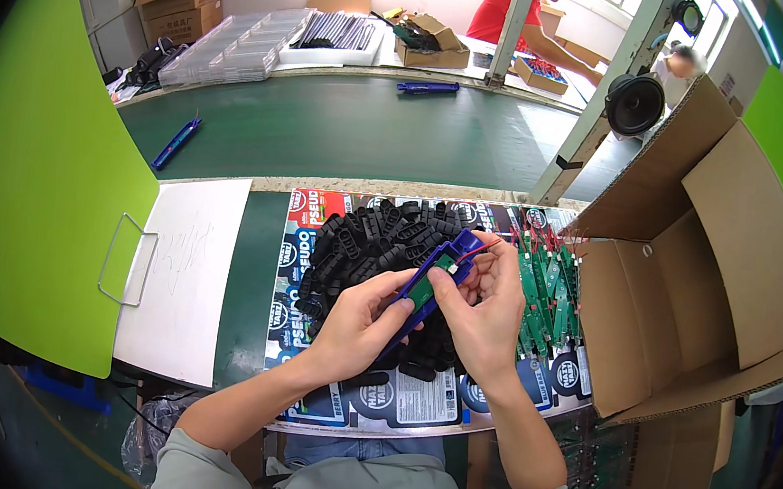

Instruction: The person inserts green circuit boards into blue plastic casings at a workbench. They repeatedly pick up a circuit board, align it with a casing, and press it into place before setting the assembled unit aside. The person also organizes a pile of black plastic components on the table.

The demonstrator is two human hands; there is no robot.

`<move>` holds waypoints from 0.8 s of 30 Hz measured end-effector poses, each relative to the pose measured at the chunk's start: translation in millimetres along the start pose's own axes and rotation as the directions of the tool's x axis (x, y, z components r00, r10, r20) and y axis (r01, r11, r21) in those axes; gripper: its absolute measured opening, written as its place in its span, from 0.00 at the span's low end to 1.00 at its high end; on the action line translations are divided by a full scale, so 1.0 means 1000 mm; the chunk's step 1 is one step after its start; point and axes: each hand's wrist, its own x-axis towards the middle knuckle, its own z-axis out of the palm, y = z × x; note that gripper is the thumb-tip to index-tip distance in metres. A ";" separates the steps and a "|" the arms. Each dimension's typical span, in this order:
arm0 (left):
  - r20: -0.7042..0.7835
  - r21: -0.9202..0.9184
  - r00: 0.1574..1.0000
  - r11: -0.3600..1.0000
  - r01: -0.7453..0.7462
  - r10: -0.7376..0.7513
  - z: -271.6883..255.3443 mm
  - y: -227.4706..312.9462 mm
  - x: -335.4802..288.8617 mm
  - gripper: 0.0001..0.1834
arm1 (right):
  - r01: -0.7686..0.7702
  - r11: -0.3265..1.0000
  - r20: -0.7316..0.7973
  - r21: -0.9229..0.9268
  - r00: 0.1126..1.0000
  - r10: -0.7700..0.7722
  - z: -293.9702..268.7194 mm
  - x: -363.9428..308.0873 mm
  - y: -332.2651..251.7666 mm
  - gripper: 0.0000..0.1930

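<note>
Between my hands, tilted over the middle of the table, is a long blue plastic housing (468, 241) with a narrow green circuit board (422, 293) lying in it. My left hand (357, 322) grips the lower end, its thumb on the board. At the upper end my right hand (487, 317) holds the housing, thumb pressed near the board's top and fingers by thin red wires. Small black plastic parts (353, 250) lie heaped behind and beneath my hands. To their right sits a pile of green circuit boards (550, 295) with red wires.
A printed sheet (331, 408) covers the table. An open cardboard box (625, 341) stands right; white paper (179, 289) and a green panel (45, 179) are left. Beyond runs a green conveyor (299, 125) with blue housings (427, 88). Across it, a person in red (497, 15) reaches toward a box.
</note>
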 end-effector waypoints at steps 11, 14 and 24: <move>-0.007 -0.025 1.000 0.999 0.021 -0.021 -0.005 0.004 0.000 0.23 | 0.043 0.999 0.012 -0.002 0.999 -0.043 0.003 0.001 -0.001 0.27; -0.068 -0.021 0.998 1.000 0.014 -0.016 -0.015 0.012 0.003 0.23 | 0.073 0.996 0.036 0.046 0.997 -0.074 -0.010 0.005 0.005 0.29; -0.360 0.044 0.933 0.999 0.006 0.010 -0.100 0.025 0.035 0.18 | 0.303 0.738 0.355 -0.603 0.930 -0.092 -0.063 -0.002 0.039 0.10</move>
